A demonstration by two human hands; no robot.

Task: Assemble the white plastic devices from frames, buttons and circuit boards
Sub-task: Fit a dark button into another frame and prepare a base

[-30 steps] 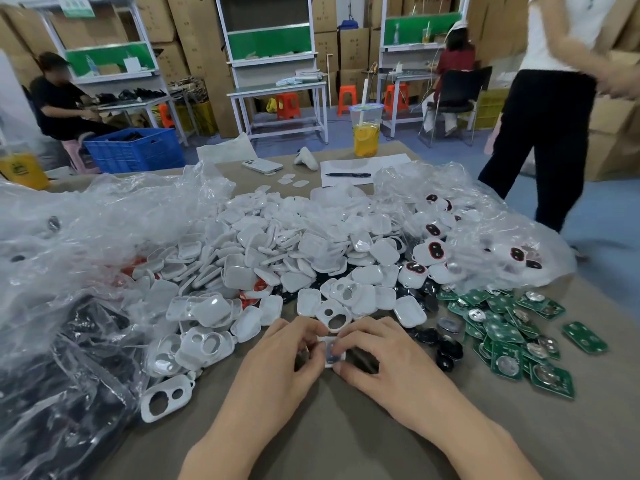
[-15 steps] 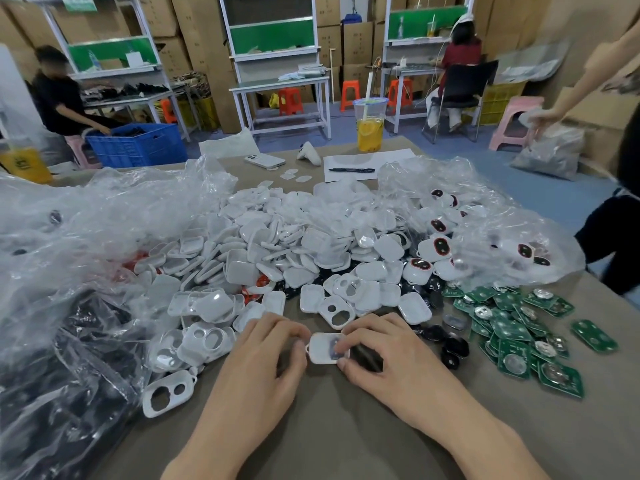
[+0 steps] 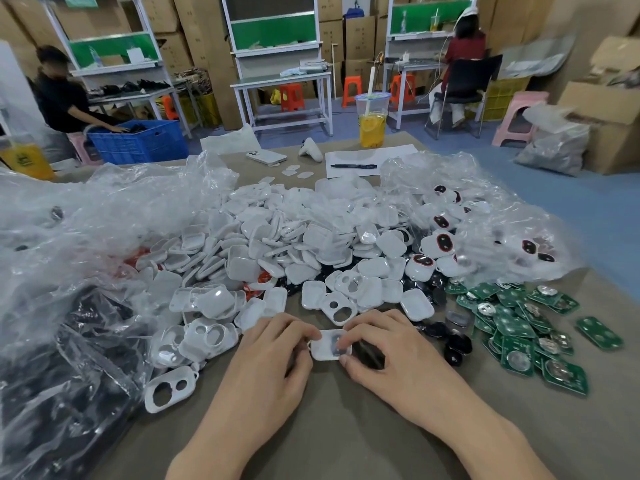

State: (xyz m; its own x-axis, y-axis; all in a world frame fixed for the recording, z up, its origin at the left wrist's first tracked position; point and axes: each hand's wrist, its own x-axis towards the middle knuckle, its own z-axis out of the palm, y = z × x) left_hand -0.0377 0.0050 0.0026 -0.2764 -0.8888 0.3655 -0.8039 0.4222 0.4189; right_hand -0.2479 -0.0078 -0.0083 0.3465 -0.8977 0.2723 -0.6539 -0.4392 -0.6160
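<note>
A small white plastic device [image 3: 328, 346] lies flat on the brown table, pinched between both hands. My left hand [image 3: 268, 368] grips its left edge and my right hand [image 3: 391, 355] its right edge, fingertips on top. A big heap of white shells and covers [image 3: 277, 251] fills the table behind. White frames with two holes [image 3: 169, 388] lie at the left. Green circuit boards [image 3: 519, 323] are piled at the right, with black buttons [image 3: 457, 346] beside them. Finished devices with red-and-black buttons [image 3: 440, 242] lie in clear plastic at the right rear.
Crumpled clear plastic bags [image 3: 69, 244] cover the left of the table, over dark parts. A phone [image 3: 266, 156], a sheet of paper with a pen [image 3: 353, 165] and a cup of yellow drink [image 3: 372, 123] stand at the far edge. Two people sit at benches beyond.
The white device has been turned flat side up and shifted slightly between my fingers. The standing person at the right has left the view. The camera tilted a little.
</note>
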